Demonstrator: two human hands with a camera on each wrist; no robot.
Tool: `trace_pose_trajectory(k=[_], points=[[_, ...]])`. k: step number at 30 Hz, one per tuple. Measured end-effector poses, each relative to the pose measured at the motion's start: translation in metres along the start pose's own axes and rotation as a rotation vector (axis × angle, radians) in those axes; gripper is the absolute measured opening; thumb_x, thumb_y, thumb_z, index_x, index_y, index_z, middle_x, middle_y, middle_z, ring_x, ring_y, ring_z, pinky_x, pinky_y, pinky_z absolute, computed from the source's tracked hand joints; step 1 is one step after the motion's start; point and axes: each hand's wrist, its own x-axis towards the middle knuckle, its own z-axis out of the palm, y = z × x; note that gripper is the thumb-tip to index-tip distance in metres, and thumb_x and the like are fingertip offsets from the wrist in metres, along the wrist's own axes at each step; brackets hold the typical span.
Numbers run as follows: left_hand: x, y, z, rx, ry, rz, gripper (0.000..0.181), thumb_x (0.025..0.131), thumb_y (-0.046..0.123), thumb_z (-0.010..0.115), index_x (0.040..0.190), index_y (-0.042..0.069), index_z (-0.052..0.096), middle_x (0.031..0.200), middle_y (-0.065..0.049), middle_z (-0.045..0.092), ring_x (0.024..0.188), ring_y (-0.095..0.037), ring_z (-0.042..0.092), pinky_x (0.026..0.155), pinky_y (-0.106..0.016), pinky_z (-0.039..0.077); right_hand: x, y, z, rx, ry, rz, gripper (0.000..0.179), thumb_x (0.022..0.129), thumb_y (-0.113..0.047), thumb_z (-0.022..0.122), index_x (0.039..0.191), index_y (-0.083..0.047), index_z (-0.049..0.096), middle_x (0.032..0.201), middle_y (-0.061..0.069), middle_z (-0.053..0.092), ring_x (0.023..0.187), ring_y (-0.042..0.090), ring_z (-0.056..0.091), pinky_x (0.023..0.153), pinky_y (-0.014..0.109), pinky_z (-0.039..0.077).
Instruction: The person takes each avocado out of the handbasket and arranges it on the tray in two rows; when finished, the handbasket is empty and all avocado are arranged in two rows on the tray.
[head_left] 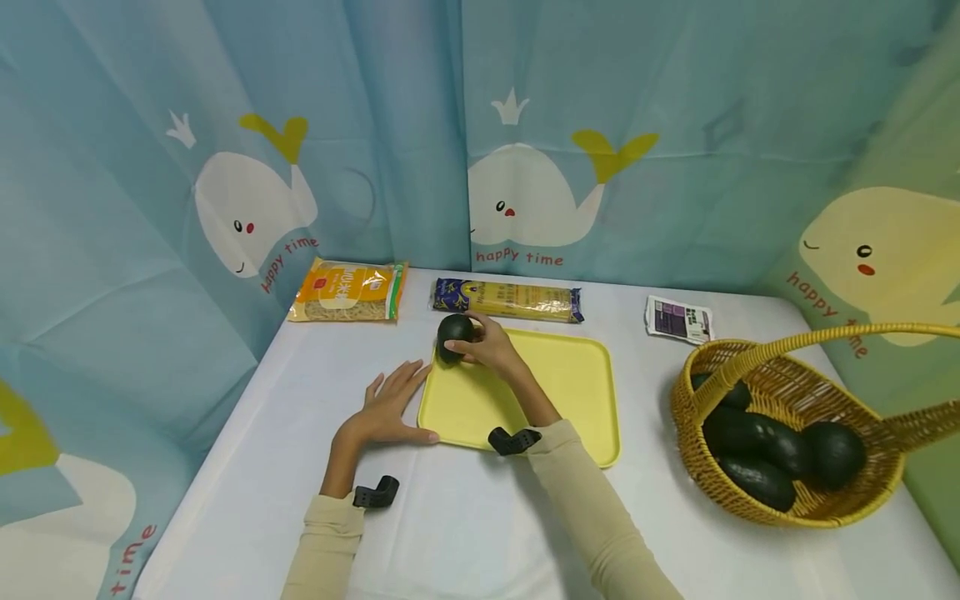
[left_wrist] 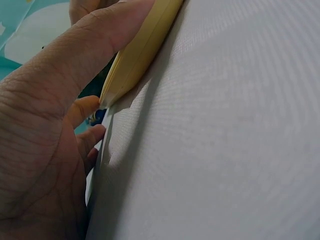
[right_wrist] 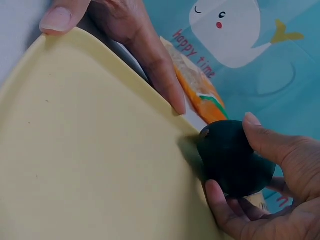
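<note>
My right hand [head_left: 491, 343] holds a dark green avocado [head_left: 454, 335] between thumb and fingers, over the far left corner of a yellow tray [head_left: 555, 375]. In the right wrist view the avocado [right_wrist: 232, 157] is close over the rim, its small stem mark showing. My left hand [head_left: 388, 412] rests against the tray's left side with fingers spread and fairly straight. Its thumb [left_wrist: 107, 37] lies on the rim at the near left corner, and a fingertip touches the rim further back. The other left fingers reach past the tray's edge.
A woven basket [head_left: 693, 450] with several more avocados stands at the right, its handle arching up. Behind the tray lie a pack of noodles [head_left: 510, 301], an orange bag [head_left: 348, 292] and a small white-and-purple packet [head_left: 678, 320]. A whale-print curtain [head_left: 405, 167] encloses the white table.
</note>
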Motion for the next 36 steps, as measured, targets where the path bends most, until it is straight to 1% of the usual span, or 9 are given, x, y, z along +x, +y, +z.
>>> trace_pose_trajectory(k=[5, 11, 18, 21, 24, 28, 36], points=[[-0.0001, 0.0001, -0.0002, 0.004, 0.0, 0.003, 0.116, 0.069, 0.061, 0.078, 0.158, 0.016, 0.018, 0.165, -0.01, 0.014, 0.152, -0.035, 0.009, 0.117, -0.064, 0.002, -0.001, 0.0001, -0.0025, -0.009, 0.003, 0.001, 0.079, 0.087, -0.02, 0.075, 0.152, -0.009, 0.033, 0.131, 0.028, 0.056, 0.11, 0.037, 0.064, 0.074, 0.032, 0.06], [0.0006, 0.0011, -0.0003, 0.0, -0.005, 0.008, 0.114, 0.07, 0.06, 0.078, 0.158, 0.016, 0.019, 0.165, -0.01, 0.014, 0.152, -0.034, 0.009, 0.117, -0.065, 0.002, -0.0031, -0.0022, -0.0029, -0.019, 0.025, 0.011, 0.079, 0.084, -0.021, 0.078, 0.151, -0.011, 0.036, 0.135, 0.026, 0.055, 0.115, 0.038, 0.062, 0.076, 0.035, 0.061], [0.0011, 0.0015, -0.0022, 0.006, -0.012, -0.011, 0.114, 0.07, 0.059, 0.079, 0.158, 0.017, 0.019, 0.165, -0.009, 0.014, 0.153, -0.033, 0.008, 0.118, -0.063, 0.002, 0.0021, -0.0003, 0.0012, -0.02, 0.031, -0.011, 0.077, 0.083, -0.019, 0.079, 0.149, -0.012, 0.04, 0.136, 0.027, 0.054, 0.118, 0.04, 0.06, 0.076, 0.036, 0.061], [0.0005, 0.0013, -0.0011, 0.002, -0.013, -0.012, 0.114, 0.07, 0.059, 0.079, 0.158, 0.017, 0.018, 0.165, -0.009, 0.013, 0.153, -0.033, 0.008, 0.118, -0.063, 0.001, 0.0035, 0.0005, 0.0033, -0.028, 0.036, -0.011, 0.078, 0.083, -0.02, 0.079, 0.149, -0.012, 0.039, 0.135, 0.027, 0.054, 0.119, 0.039, 0.06, 0.076, 0.036, 0.061], [0.0006, 0.0001, 0.0026, 0.007, -0.015, -0.007, 0.115, 0.07, 0.061, 0.078, 0.158, 0.019, 0.017, 0.165, -0.008, 0.013, 0.153, -0.032, 0.007, 0.118, -0.063, 0.001, 0.0007, 0.0005, 0.0022, -0.027, 0.035, -0.006, 0.08, 0.084, -0.02, 0.079, 0.151, -0.012, 0.036, 0.135, 0.027, 0.055, 0.119, 0.038, 0.06, 0.078, 0.036, 0.06], [0.0004, -0.0006, 0.0038, 0.008, -0.024, -0.011, 0.116, 0.07, 0.063, 0.077, 0.159, 0.02, 0.015, 0.166, -0.006, 0.01, 0.153, -0.031, 0.006, 0.119, -0.061, 0.0, -0.0021, 0.0012, -0.0018, -0.011, 0.031, -0.006, 0.08, 0.084, -0.019, 0.078, 0.152, -0.012, 0.035, 0.133, 0.028, 0.056, 0.117, 0.038, 0.061, 0.079, 0.036, 0.06], [-0.0001, -0.0005, -0.0009, -0.003, -0.009, 0.005, 0.115, 0.07, 0.058, 0.079, 0.158, 0.017, 0.018, 0.165, -0.009, 0.013, 0.152, -0.034, 0.008, 0.117, -0.064, 0.002, -0.0026, 0.001, -0.0067, 0.022, 0.033, 0.003, 0.079, 0.084, -0.017, 0.078, 0.151, -0.013, 0.036, 0.132, 0.027, 0.055, 0.116, 0.039, 0.06, 0.078, 0.037, 0.06]])
